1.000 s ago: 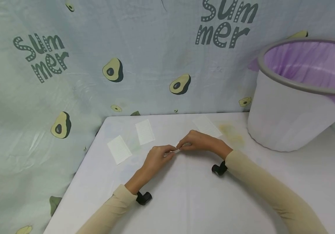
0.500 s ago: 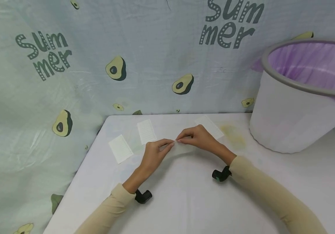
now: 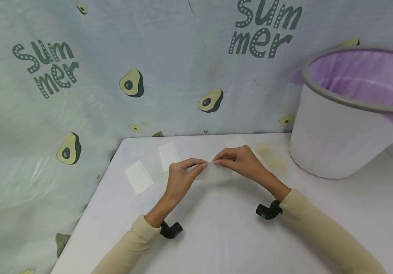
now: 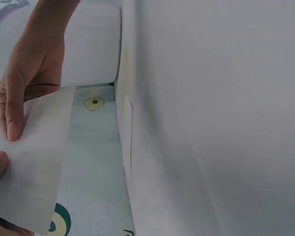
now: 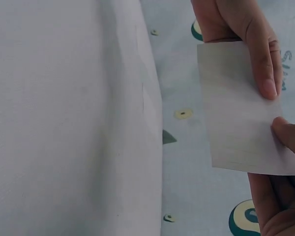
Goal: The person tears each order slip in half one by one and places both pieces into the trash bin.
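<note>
A small sheet of white paper [image 5: 231, 103] with faint printed lines hangs between my two hands, above the table. My left hand [image 3: 181, 179] pinches its upper edge between thumb and fingers. The right hand [image 3: 244, 163] pinches the same edge a short way along, with thumb and fingertips. In the head view the sheet [image 3: 213, 173] is faint against the white tabletop. In the left wrist view the paper [image 4: 39, 167] shows its lines near the bottom, with the right hand [image 4: 34, 73] above it.
Two lined white sheets, one nearer [image 3: 139, 177] and one farther [image 3: 168, 155], lie on the white table [image 3: 224, 228] at left. Another sheet [image 3: 235, 141] lies behind the right hand, partly hidden. A white bin [image 3: 340, 140] with a purple liner stands at right. A patterned curtain [image 3: 169, 68] hangs behind.
Both hands have lifted the paper from near the tabletop. The gap between the fingertips has widened, with the right hand shifting rightward.
</note>
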`<state>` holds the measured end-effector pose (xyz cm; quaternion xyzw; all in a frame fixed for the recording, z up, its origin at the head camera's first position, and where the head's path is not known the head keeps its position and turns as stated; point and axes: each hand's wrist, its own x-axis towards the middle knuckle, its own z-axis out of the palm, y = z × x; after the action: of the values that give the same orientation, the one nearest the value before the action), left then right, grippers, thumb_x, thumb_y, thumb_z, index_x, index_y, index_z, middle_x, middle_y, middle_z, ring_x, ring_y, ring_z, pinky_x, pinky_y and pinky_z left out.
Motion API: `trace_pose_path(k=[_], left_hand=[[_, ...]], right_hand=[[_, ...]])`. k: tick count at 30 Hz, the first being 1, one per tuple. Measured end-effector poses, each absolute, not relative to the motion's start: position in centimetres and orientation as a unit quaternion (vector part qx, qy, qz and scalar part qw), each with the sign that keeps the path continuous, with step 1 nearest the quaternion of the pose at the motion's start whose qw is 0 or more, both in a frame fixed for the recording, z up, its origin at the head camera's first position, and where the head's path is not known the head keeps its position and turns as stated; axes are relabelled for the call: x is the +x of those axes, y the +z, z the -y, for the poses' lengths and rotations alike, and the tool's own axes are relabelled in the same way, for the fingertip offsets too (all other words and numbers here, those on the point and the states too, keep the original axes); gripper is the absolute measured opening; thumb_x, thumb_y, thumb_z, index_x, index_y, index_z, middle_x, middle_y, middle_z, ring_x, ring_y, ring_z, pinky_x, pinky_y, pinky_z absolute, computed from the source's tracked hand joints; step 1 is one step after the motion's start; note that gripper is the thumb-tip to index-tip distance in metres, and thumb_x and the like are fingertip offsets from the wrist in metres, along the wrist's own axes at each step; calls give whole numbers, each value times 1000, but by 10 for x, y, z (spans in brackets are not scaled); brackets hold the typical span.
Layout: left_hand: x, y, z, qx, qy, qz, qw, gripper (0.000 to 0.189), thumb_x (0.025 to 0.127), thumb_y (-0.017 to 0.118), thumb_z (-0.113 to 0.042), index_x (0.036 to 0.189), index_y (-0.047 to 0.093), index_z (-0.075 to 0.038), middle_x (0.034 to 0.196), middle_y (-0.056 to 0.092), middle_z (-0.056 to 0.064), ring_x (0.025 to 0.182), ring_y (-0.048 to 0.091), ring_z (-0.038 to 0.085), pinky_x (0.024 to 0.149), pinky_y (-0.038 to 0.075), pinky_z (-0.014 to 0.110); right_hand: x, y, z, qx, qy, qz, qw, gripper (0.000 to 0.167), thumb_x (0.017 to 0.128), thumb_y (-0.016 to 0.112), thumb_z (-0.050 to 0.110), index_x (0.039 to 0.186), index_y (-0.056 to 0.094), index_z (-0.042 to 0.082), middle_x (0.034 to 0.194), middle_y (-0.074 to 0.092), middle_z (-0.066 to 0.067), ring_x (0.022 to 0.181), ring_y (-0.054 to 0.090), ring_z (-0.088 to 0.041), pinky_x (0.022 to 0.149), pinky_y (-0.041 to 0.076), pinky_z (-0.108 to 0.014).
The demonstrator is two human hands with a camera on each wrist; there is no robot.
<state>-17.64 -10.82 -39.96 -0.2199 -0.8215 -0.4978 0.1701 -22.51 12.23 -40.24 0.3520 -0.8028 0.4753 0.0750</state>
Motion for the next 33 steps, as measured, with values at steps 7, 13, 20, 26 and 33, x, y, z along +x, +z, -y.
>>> trace_pose_path(k=[7, 13, 20, 26, 33], left_hand=[[-173, -397, 103, -223, -510, 814, 165, 10, 93, 76, -14, 99, 81, -7, 95, 78, 0, 94, 74, 10, 82, 59, 29], [-175, -391, 95, -243, -522, 800, 170, 13, 94, 75, -16, 102, 80, -7, 97, 78, 2, 96, 74, 11, 82, 60, 30], [-172, -387, 92, -240, -524, 799, 173, 13, 93, 76, -16, 100, 81, -7, 96, 79, 2, 94, 74, 11, 80, 60, 30], [-170, -382, 93, -255, -519, 795, 182, 11, 92, 77, -14, 99, 81, -6, 96, 79, 2, 93, 74, 11, 80, 60, 30], [-172, -376, 90, -287, -528, 778, 185, 10, 92, 76, -11, 100, 81, -6, 96, 79, 4, 93, 75, 14, 80, 60, 30]], right_hand=[[-218, -397, -125, 366, 489, 789, 67, 8, 93, 76, 18, 100, 79, 21, 92, 76, 12, 77, 68, -5, 66, 56, -24], [-215, -387, -126, 370, 476, 788, 121, 7, 90, 79, 14, 96, 79, 18, 92, 77, 10, 86, 72, -4, 77, 59, -29], [-209, -380, -128, 372, 461, 794, 137, 6, 90, 79, 12, 95, 79, 16, 91, 78, 7, 88, 72, -6, 79, 59, -32], [-206, -376, -128, 398, 455, 784, 139, 8, 91, 78, 11, 98, 78, 15, 94, 77, 7, 90, 72, -6, 80, 59, -30], [-201, -369, -132, 405, 452, 776, 173, 10, 88, 80, 9, 97, 79, 14, 94, 77, 7, 89, 72, -8, 77, 60, -32]])
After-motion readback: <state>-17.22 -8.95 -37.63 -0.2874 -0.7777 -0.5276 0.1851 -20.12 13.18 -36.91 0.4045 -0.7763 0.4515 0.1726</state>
